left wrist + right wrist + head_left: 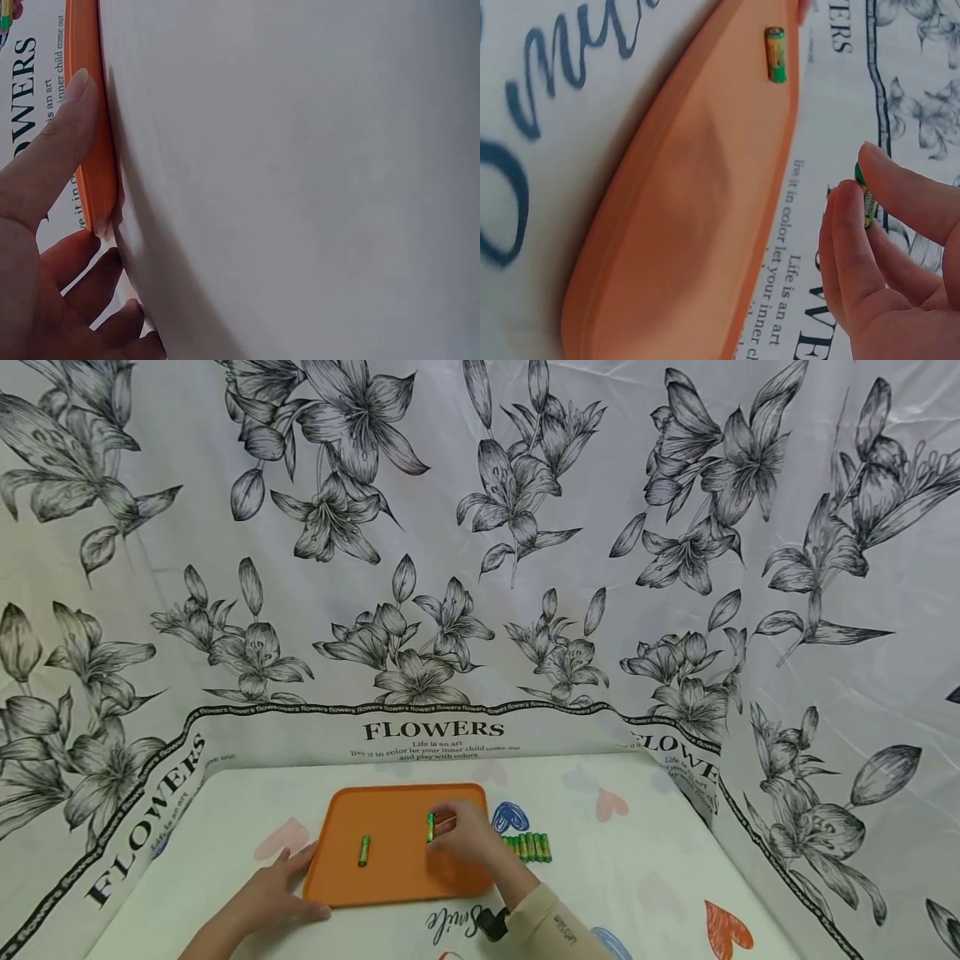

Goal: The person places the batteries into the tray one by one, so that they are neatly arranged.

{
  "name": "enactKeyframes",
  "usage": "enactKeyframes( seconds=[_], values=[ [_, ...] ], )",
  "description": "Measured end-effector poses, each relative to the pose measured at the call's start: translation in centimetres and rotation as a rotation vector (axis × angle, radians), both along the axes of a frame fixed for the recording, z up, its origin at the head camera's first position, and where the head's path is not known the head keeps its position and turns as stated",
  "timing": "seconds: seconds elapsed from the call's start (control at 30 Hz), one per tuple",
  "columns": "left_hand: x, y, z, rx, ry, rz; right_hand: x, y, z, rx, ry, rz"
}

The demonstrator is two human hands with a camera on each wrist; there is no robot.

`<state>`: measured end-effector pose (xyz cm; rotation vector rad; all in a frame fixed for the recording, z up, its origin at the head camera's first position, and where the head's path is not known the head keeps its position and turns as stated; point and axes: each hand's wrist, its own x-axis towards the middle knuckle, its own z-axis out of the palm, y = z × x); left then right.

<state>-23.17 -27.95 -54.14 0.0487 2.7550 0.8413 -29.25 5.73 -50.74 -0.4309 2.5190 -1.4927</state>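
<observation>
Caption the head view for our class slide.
The right hand pinches a green battery over an orange tray; the left hand touches the tray's near-left corner.

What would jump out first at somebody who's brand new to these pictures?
Probably the bright orange tray, low in the middle of the head view, with the left hand touching its near left corner. Next, the right hand pinching a green battery over the tray's right half, while another lies on the left half. Behind, black flower drawings cover the pale backdrop.
</observation>
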Motion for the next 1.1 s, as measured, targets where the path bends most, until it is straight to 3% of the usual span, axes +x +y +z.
enactKeyframes(
  seconds=[0.17,0.43,1.1],
  values=[
    [-0.3,0.0,-0.1,-0.014,-0.025,0.000,-0.1,-1.4,-0.4,0.024,0.022,0.006],
    [-0.1,0.1,0.2,-0.023,0.006,-0.012,-0.2,-4.0,-0.5,-0.013,-0.014,-0.004],
    [-0.6,0.3,-0.1,-0.046,-0.018,-0.010,-0.1,-9.9,-2.5,0.082,-0.047,-0.084]
  ],
)
